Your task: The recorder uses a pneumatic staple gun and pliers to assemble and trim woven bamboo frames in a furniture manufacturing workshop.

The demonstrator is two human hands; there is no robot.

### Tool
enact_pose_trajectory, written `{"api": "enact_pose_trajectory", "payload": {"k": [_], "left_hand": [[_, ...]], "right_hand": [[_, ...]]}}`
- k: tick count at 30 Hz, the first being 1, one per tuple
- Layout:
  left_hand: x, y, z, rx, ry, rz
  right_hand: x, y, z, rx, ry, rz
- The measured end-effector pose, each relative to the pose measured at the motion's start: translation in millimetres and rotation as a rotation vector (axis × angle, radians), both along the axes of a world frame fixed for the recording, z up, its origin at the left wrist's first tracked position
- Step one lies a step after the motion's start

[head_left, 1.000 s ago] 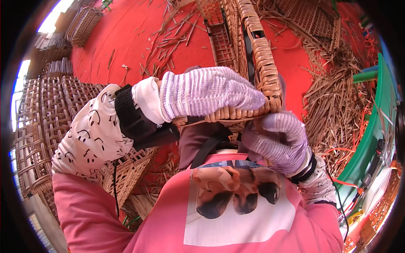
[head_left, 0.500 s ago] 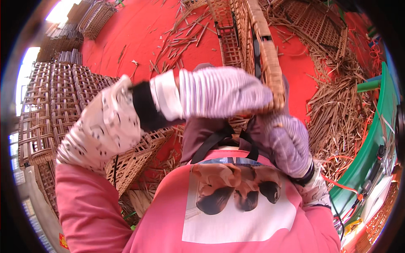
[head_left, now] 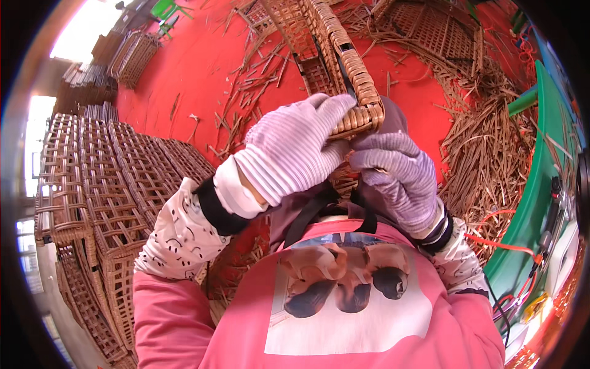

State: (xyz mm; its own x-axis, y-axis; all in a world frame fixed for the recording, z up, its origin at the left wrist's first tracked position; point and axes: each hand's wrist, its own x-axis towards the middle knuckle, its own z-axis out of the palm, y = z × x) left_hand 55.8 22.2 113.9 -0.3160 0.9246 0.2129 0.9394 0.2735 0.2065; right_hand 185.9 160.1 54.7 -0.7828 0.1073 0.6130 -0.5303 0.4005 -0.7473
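A brown woven wicker basket extends away from my lap, its rim wrapped in wide strips. My left hand, in a striped pale purple glove, grips the basket's near end, with the index finger along the rim's corner and the thumb below. Close by on the right, my right hand, in a matching glove, has its fingers curled just under the same corner. Whatever lies between those fingers is hidden. Both forearms wear white patterned sleeve covers.
Stacked woven baskets stand at the left. Loose brown strips form a heap on the right, beside a green chair with cables and tools. More scraps litter the red floor. Another woven piece lies at far right.
My left hand has drawn back from across the rim to the left of the basket's near end. The near corner now appears farther left and higher, and my right hand has moved up beside it.
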Motion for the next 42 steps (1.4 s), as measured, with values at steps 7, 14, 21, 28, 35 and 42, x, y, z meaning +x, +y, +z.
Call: {"api": "enact_pose_trajectory", "payload": {"k": [7,14,21,28,35,42], "left_hand": [[-18,13,18,-0.089,-0.818,0.004],[-31,16,4,-0.052,-0.880,-0.096],[-49,24,-4,0.052,-0.052,-0.624],[-48,20,-1,0.020,-0.046,-0.618],[-46,19,1,-0.010,-0.130,-0.572],[-48,19,-2,0.013,-0.130,-0.582]], "right_hand": [[-1,-15,-26,-0.757,-0.020,0.129],[1,-23,-32,-0.701,-0.019,0.005],[-2,-33,-37,-1.197,-0.356,0.015],[-12,-40,-31,-1.265,-0.367,-0.049],[-18,-49,-32,-1.358,-0.238,-0.082],[-17,-46,-29,-1.312,-0.226,-0.009]]}}
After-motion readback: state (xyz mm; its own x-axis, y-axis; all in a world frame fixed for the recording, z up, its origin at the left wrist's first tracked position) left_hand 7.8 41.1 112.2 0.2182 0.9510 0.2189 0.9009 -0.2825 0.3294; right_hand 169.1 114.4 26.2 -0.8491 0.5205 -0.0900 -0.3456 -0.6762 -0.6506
